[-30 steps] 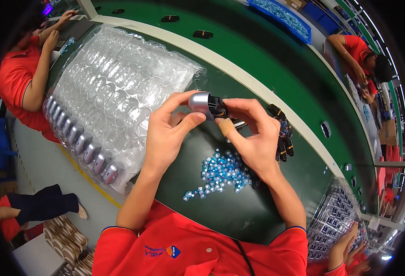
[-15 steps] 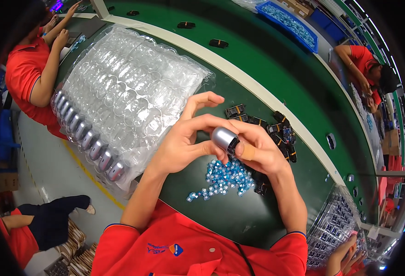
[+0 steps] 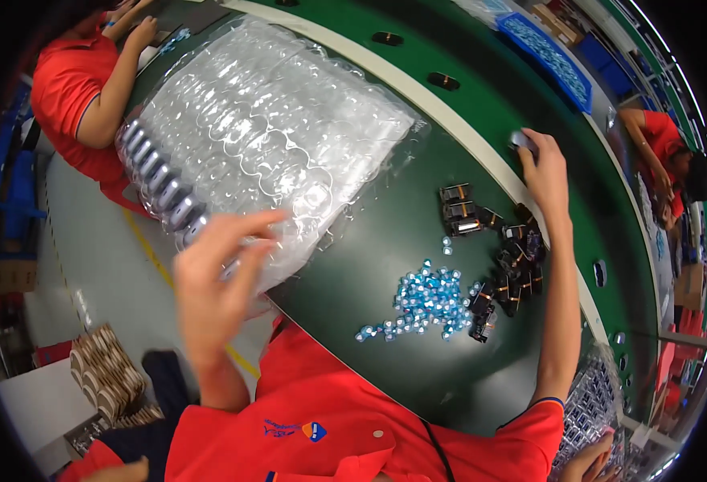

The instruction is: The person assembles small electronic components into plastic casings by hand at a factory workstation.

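Observation:
My right hand reaches out over the green conveyor belt, its fingers closed on a small rounded silver case at the belt's near edge. My left hand is blurred by motion above the near corner of a clear plastic blister tray. Its fingers are stretched out and apart, with nothing seen between them. Along the tray's left side lies a row of silver cases, partly hidden behind that hand.
On the dark green table lie a pile of small blue-and-white pieces and a cluster of black parts with orange bands. Black parts also sit on the belt. Across it stands a blue bin. Co-workers in red are nearby.
My hands have parted. The right one has carried the silver case away to the belt, and the left one has swung left to the tray's near corner. The whole view has shifted somewhat.

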A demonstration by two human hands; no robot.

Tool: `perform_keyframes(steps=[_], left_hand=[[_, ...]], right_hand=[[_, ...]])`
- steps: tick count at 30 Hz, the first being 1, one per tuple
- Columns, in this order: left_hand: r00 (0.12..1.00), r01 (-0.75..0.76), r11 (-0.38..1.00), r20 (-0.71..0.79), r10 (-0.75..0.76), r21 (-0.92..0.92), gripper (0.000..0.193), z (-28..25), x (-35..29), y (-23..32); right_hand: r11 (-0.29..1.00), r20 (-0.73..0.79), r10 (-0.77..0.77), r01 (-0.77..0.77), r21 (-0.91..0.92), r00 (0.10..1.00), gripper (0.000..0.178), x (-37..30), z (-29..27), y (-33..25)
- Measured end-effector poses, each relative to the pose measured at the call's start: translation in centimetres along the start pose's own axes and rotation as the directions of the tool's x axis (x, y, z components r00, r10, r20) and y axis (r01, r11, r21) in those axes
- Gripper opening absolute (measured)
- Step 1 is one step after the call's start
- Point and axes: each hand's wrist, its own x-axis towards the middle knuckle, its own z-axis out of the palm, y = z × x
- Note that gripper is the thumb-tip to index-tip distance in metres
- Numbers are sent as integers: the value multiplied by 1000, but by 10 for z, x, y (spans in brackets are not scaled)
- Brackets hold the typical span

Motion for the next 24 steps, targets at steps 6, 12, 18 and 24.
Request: perform_keyframes(steps=[6, 12, 18, 24], left_hand=[[994, -4, 827, 92, -58, 563, 39, -49, -35, -28], [978, -22, 745, 168, -122, 667, 51, -39, -31, -24], [975, -42, 723, 187, -121, 690, 60, -31, -35, -26], [993, -107, 836, 100, 63, 539, 55, -63, -31, -15]], right_hand=[[973, -110, -228, 232, 21, 967, 24, -29, -9, -58], [915, 255, -181, 68, 398, 950, 11, -111, -33, -131], [987, 165, -108, 87, 133, 980, 10, -131, -13, -138], [959, 193, -18, -38, 281, 981, 10, -130, -17, -138]])
